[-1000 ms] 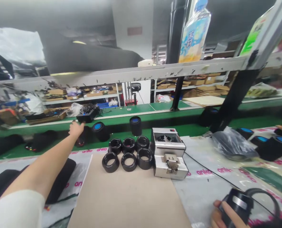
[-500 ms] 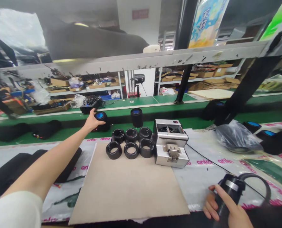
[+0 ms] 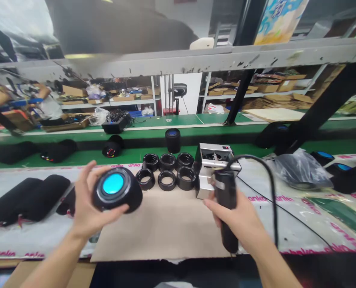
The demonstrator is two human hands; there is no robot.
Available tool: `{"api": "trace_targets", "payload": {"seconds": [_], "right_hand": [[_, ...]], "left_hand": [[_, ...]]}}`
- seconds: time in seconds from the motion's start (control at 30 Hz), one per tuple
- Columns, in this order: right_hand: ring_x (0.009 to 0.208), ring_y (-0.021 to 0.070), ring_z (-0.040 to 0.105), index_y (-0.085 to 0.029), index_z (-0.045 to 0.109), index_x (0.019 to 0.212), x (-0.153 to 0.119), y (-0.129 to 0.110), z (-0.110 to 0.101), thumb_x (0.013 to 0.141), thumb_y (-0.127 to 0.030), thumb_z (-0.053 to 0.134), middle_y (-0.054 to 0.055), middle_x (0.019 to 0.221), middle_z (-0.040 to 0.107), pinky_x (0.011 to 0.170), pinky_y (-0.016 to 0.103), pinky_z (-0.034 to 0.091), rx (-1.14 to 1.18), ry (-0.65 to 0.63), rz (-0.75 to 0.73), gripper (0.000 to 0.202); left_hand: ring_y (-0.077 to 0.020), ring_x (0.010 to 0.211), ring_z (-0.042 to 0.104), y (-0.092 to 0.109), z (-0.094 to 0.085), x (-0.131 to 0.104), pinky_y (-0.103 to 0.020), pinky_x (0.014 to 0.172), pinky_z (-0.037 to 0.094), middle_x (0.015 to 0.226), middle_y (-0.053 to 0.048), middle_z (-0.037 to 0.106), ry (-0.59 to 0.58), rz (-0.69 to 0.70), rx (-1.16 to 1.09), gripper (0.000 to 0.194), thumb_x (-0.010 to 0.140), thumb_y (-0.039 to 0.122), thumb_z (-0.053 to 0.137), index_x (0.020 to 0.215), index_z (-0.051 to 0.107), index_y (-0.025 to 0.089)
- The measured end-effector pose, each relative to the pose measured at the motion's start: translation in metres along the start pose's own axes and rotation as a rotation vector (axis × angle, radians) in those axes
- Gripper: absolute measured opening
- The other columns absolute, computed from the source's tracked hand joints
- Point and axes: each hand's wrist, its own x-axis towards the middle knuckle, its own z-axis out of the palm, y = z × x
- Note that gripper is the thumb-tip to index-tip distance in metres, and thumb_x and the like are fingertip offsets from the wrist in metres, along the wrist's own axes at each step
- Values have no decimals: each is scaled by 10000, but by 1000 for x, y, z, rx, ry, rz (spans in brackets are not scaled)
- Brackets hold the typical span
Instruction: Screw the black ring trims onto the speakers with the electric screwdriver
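In my left hand (image 3: 89, 208) is a round black speaker (image 3: 136, 192), tilted so that its bright blue disc faces up toward me. Thumb and fingers grip it from both sides, above the left part of the cardboard sheet (image 3: 154, 228). My right hand (image 3: 241, 212) is wrapped round a black electric screwdriver (image 3: 226, 190), upright with its cord (image 3: 272, 188) looping from the top. Its tip points down at the sheet's right edge. Behind it, partly covered, stands a silver screw feeder (image 3: 206, 158). Several black rings (image 3: 167, 181) sit in two rows left of the feeder.
Another black speaker (image 3: 173, 141) stands upright behind the rings. Black fabric-covered pieces (image 3: 28, 200) with wires lie at left. At right are a plastic bag (image 3: 302, 170) and more blue-topped speakers (image 3: 343, 174). A metal shelf beam (image 3: 166, 62) crosses above the bench.
My left hand has brought the speaker from the green strip at the back toward me. My right hand has carried the screwdriver left and up, turning it tip down.
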Motion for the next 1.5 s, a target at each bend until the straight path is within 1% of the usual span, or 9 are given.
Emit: {"api": "trace_targets", "payload": {"seconds": [0.17,0.3,0.57,0.73,0.87,1.0,1.13,1.27,1.5], "right_hand": [[818,263,736,-221,594,1311,40,-13,48,855,-231,718,77,984,737,738,349,579,-340,25,-108,472],[1188,308,684,-165,597,1363,60,-4,73,951,-144,651,144,1234,698,1043,434,546,-526,30,-226,416],[1172,255,668,-160,618,1361,73,11,93,1033,-250,691,115,1328,650,1041,476,582,-667,87,-229,348],[1055,278,720,-206,573,1377,58,1,80,1007,-245,622,107,1228,714,956,440,582,-613,77,-187,376],[957,261,738,-277,618,1260,28,2,44,864,-237,681,22,1077,763,833,348,564,-575,-124,-164,403],[977,226,738,-288,698,1152,3,19,3,746,-205,708,-23,1078,769,856,304,555,-551,-370,-121,415],[1070,248,719,-252,645,1267,-11,38,-21,794,-263,647,34,1201,750,945,359,539,-520,-205,-23,474],[1030,255,722,-228,598,1247,-29,48,-13,846,-400,695,60,1176,755,917,369,545,-471,-86,57,447],[1095,259,719,-259,622,1248,-42,55,25,817,-253,792,15,1124,764,960,355,541,-450,-173,127,464]], "left_hand": [[-387,1333,650,3,63,-78,-548,1103,562,1440,-118,574,-53,-212,-214,1185,625,402,1009,1594,328,393],[-427,1427,587,4,90,-99,-580,1189,488,1514,-153,540,-106,-383,-397,1210,576,496,1033,1577,370,344],[-433,1605,365,21,59,-68,-544,1297,376,1740,-170,350,-447,-484,-501,1222,584,375,1040,1599,365,295],[-413,1505,509,27,50,-50,-571,1282,393,1606,-173,520,-599,-500,-454,1132,559,326,1027,1515,426,259],[-385,1383,631,30,46,-47,-524,1186,519,1457,-145,636,-534,-423,-342,923,600,290,979,1393,510,237],[-362,1269,709,28,40,-49,-467,1057,615,1369,-117,694,-424,-397,-222,880,625,326,963,1386,530,235],[-375,1308,685,25,40,-49,-467,1049,617,1436,-120,664,-424,-377,-98,952,617,384,979,1445,533,240],[-388,1302,682,26,44,-52,-491,1046,607,1405,-124,682,-374,-368,-76,906,612,418,983,1398,572,234],[-388,1314,674,30,49,-57,-523,1093,576,1423,-120,675,-331,-362,-72,916,617,422,995,1401,556,246]]}}
